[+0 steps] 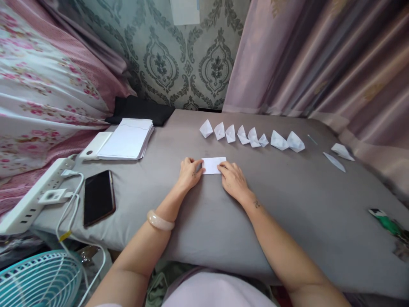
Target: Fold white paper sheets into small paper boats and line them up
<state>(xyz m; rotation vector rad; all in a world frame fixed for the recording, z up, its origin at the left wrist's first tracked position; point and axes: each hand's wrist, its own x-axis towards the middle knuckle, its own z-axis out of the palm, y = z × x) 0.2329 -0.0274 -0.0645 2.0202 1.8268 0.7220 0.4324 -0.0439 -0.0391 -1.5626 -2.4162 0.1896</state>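
A small white rectangle of folded paper [211, 166] lies on the grey cloth in front of me. My left hand [191, 172] pinches its left edge between thumb and curled index finger. At the right edge, my right hand [234, 179] grips the paper with thumb and fingertips, the other fingers bent. Beyond the paper, several folded white paper boats [230, 134] stand in a row towards the back. Whether the sheet has more than one layer is hard to see.
On the left are a paper stack [126, 138], a white box-like device [91, 149], a black phone [99, 198] and a power strip [35, 196] with cables. A teal fan [41, 277] stands below. Paper pieces [342, 151] and a green object [388, 221] lie right.
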